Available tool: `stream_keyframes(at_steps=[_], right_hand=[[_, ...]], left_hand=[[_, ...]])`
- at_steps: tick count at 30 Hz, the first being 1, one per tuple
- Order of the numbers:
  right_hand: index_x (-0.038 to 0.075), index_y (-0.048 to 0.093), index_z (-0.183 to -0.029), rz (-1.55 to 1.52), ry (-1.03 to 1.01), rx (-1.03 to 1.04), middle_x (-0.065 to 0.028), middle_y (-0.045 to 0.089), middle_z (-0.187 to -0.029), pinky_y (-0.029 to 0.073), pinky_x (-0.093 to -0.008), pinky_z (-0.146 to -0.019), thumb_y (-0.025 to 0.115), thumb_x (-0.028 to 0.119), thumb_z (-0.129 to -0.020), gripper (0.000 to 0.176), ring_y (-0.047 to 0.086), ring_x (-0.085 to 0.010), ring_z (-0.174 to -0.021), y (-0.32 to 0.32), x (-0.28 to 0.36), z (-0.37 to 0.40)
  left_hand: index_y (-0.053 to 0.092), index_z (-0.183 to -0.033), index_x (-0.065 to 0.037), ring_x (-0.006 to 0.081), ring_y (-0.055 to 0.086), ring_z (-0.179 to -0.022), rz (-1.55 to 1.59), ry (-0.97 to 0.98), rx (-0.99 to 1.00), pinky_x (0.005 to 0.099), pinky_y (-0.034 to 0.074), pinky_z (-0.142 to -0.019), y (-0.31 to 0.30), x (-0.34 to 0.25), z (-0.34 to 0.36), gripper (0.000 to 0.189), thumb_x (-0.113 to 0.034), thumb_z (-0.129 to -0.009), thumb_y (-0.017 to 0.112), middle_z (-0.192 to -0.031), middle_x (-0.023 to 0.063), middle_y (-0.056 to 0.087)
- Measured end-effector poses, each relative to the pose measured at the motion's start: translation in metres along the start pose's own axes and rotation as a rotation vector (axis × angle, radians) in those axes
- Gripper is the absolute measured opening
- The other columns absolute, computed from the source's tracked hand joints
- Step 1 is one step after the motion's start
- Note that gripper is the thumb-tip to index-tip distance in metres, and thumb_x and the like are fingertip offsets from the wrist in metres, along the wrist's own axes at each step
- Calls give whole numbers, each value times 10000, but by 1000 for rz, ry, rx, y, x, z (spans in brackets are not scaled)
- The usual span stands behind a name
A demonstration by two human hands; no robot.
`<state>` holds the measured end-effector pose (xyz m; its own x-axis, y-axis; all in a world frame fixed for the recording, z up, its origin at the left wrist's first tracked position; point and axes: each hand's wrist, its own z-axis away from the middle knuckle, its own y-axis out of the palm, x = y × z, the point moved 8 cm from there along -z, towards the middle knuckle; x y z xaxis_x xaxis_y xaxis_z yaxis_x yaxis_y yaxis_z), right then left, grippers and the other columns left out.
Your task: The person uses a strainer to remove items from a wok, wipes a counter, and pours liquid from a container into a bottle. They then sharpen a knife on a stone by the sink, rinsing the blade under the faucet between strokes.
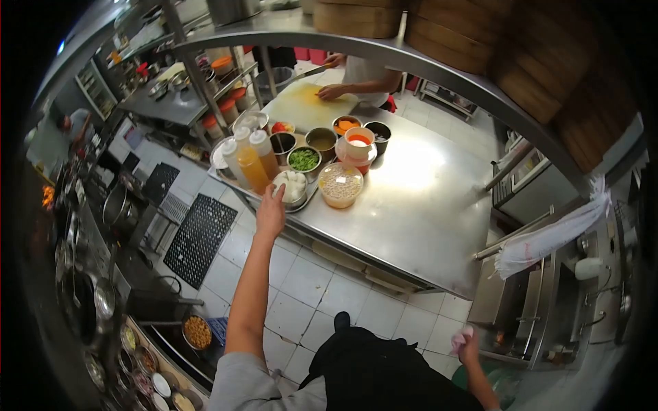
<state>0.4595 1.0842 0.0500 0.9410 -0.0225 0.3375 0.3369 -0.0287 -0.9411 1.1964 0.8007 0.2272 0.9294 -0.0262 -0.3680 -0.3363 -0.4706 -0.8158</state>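
My left hand (271,211) reaches to the near edge of the steel table (418,205), its fingertips at a metal bowl of white pieces (293,186); whether they grip anything is too small to tell. Squeeze bottles (252,168) stand just left of the bowl, and chopped greens (304,159) are in a pot behind it. To its right sits a clear lidded tub (340,183). At the lower right, my right hand (467,347) is closed around a pink cloth (461,338), low beside my body.
Across the table a co-worker's hands (332,92) work with a knife (310,72) on a cutting board (301,108). A shelf edge (439,60) with steamer baskets (456,31) spans above. A white towel (548,243) hangs at right. Woks and ingredient bowls (197,331) line the left.
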Motion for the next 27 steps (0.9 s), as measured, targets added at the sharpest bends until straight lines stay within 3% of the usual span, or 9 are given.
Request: stream_keyframes(at_steps=[2,4,9,11,15,19,22,25,27], right_hand=[[-30,620,-1066,-388,488,218,-159,634,-988,531,-366,-687,494,83,-911,230,618,-268,-936,69,-119,96],[-48,644,-964,-772,823,301,-152,628,-946,544,-435,-730,501,87,-818,245,623,-299,-881,64,-88,179],[0,648,-1108,-80,897,714,-126,697,-998,480,-382,-920,615,524,-829,594,653,-218,-1010,148,-147,374],[6,642,-1134,-61,884,735,-130,697,-1020,490,-382,-905,626,485,-830,567,657,-240,-1007,148,-139,391],[17,628,-1185,-137,728,559,-136,698,-1062,509,-382,-875,649,406,-832,526,664,-283,-1000,130,-102,324],[-16,576,-1230,-465,647,274,-198,674,-1094,526,-355,-845,538,160,-887,387,662,-276,-996,17,11,171],[-29,575,-1210,-463,628,186,-193,668,-1108,519,-366,-877,503,96,-881,359,656,-300,-1009,-26,59,101],[-14,564,-1227,-451,427,222,-192,662,-1113,509,-379,-903,487,55,-872,370,650,-345,-1017,-44,94,46],[11,547,-1247,-223,22,136,-208,659,-1087,500,-394,-907,507,43,-856,394,644,-381,-1012,-60,129,9]], left_hand=[[557,-1247,-44,372,575,-1044,13,31,92,448,485,-874,21,14,-12,452,24,-800,537,-1189,173,514],[610,-1133,-3,373,579,-1027,34,49,214,439,488,-863,32,18,-17,366,19,-772,555,-1161,174,519],[597,-1115,29,368,604,-910,151,29,203,414,496,-789,25,23,-24,327,-9,-791,622,-1089,192,529],[601,-1106,20,358,605,-864,219,-27,144,400,499,-764,6,12,-35,321,-33,-795,664,-1070,184,539],[610,-1080,18,332,577,-947,106,78,-10,406,482,-830,1,-14,-49,325,-68,-782,708,-1070,151,563],[615,-1053,15,334,536,-1051,76,172,79,405,457,-895,34,-6,-39,300,-63,-778,705,-1090,140,568],[627,-1044,22,353,512,-1097,116,148,63,411,442,-942,32,-2,-33,302,-61,-765,705,-1124,158,563],[605,-1075,19,362,501,-1088,46,142,77,423,436,-943,33,-5,-35,332,-44,-757,678,-1114,176,549],[595,-1088,15,366,496,-1082,54,126,59,429,432,-943,31,-6,-37,351,-32,-746,659,-1109,184,539]])
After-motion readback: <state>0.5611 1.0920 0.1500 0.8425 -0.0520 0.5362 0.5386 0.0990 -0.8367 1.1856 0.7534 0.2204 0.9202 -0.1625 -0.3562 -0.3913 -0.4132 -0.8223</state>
